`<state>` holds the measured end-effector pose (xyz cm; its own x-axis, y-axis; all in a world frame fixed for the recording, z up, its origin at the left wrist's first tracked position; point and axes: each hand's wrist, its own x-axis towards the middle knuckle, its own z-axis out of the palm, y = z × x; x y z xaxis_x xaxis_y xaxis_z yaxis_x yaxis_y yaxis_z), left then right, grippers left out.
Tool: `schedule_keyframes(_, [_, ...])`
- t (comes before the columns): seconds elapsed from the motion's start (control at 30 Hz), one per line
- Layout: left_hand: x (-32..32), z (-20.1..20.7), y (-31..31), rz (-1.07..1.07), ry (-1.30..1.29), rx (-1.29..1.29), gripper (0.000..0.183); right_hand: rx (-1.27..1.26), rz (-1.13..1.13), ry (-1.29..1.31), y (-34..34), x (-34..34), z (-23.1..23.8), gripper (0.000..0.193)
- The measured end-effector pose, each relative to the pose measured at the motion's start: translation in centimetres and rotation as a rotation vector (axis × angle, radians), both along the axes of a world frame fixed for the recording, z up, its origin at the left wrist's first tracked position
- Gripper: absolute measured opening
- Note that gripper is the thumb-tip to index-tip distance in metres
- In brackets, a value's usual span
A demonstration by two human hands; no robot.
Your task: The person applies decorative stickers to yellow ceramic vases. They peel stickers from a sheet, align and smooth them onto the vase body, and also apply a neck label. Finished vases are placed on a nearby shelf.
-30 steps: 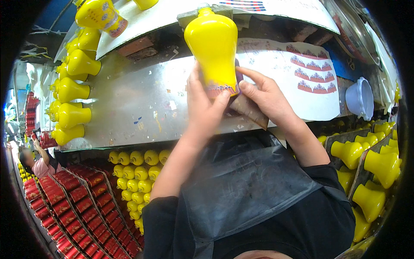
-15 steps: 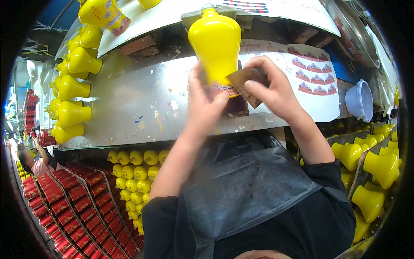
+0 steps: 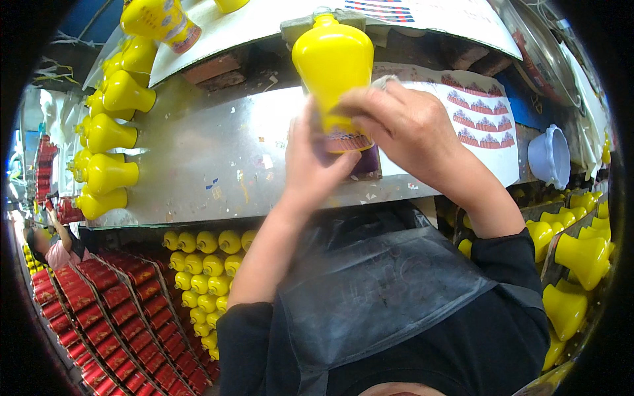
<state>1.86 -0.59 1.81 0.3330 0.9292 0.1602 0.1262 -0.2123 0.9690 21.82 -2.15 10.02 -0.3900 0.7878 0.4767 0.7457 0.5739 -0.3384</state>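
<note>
A glossy yellow vase-shaped bottle point(image 3: 333, 56) lies with its neck away from me and its base toward me. A patterned red-and-blue decal band point(image 3: 349, 140) circles the bottle close to its base. My left hand point(image 3: 309, 158) grips the base end from the left, thumb across the near edge. Over the bottle's right side is my right hand point(image 3: 403, 119), its fingers bent and pressed together near the narrow part above the band. A sliver of the flat brown scraper point(image 3: 384, 80) shows behind its knuckles; the rest is hidden by the hand.
Yellow bottles point(image 3: 112, 132) line the metal table's point(image 3: 218, 145) left side. A decal sheet point(image 3: 485, 155) lies to the right, beside a pale blue bucket point(image 3: 549, 157). Racks of yellow bottles point(image 3: 581, 257) and red cylinders point(image 3: 112, 317) flank me. Another person point(image 3: 59, 247) is far left.
My right hand has swung up and left over the bottle, turning so the scraper is mostly hidden. The bottle has shifted slightly right; my left hand stays at its base.
</note>
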Motion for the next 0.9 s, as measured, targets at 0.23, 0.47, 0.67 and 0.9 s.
schedule_keyframes(0.23, [0.2,0.1,-0.3,0.071,0.164,0.24,0.099,0.247,-0.108,-0.182,-0.4,0.3,1.6,0.031])
schedule_keyframes(0.47, [0.8,0.1,-0.6,0.141,0.2,0.404,0.081,0.101,0.067,-0.101,-2.5,0.2,1.2,0.022])
schedule_keyframes(0.67, [1.1,-0.3,-0.8,0.181,0.17,0.435,0.075,-0.067,0.091,0.009,-3.4,0.0,0.6,0.026])
schedule_keyframes(0.9, [1.3,0.2,-0.8,0.251,0.313,0.591,0.077,-0.371,-0.353,0.37,-4.2,-0.5,-0.1,0.024])
